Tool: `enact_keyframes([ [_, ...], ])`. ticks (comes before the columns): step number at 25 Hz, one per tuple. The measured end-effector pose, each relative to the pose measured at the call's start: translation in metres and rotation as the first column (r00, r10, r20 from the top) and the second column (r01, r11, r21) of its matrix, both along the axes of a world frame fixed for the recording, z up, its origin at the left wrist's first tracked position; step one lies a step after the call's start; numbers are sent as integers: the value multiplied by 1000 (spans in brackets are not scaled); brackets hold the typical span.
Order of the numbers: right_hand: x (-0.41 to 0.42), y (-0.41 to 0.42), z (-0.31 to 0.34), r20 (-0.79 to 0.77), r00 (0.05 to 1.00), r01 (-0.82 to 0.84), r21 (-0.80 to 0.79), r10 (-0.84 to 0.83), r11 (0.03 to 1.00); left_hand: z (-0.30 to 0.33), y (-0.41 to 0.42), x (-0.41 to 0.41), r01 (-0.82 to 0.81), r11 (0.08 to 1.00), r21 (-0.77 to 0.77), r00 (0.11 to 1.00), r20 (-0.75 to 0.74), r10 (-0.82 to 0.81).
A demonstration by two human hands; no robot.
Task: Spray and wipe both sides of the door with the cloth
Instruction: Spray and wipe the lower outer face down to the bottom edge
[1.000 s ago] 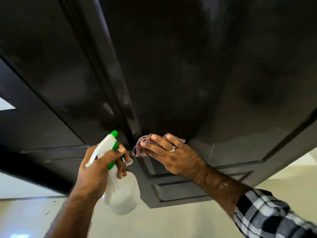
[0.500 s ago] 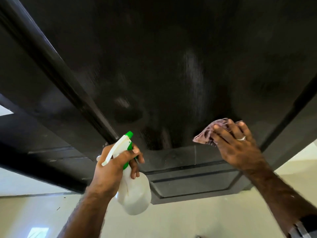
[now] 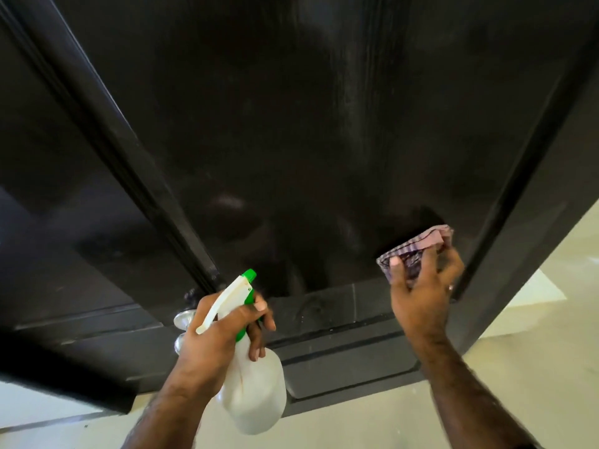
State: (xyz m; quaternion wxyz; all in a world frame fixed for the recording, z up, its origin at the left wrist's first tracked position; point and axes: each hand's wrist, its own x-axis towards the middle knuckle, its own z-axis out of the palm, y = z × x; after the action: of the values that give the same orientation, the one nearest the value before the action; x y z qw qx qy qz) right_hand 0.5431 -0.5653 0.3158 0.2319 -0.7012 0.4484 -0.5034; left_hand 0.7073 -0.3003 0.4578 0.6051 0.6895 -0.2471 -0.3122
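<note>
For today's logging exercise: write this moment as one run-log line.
left hand: grips white plastic spray bottle | right hand: presses checked cloth on dark door

right hand (image 3: 421,296) slid cloth (image 3: 411,251) rightward across door (image 3: 291,140), nearer its edge

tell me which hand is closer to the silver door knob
Left. The left hand grips the spray bottle right beside the door knob, partly covering it. The right hand presses the cloth on the door far over by its right edge.
</note>
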Motion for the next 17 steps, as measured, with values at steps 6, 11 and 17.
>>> enact_keyframes([
  [6, 81, 98, -5, 9, 999, -38, 2, 38, 999, -4, 19, 22, 126, 992, 1, 991, 42, -126],
  [11, 82, 105, -28, -277, 931, -294, -172, 240, 940, -5, 3, 24, 212, 976, 40, 970, 113, -215],
  [17, 12, -1, 3, -378, 910, -306, -334, 170, 891, -8, -42, 15, 277, 961, 8, 951, 141, -275],
])
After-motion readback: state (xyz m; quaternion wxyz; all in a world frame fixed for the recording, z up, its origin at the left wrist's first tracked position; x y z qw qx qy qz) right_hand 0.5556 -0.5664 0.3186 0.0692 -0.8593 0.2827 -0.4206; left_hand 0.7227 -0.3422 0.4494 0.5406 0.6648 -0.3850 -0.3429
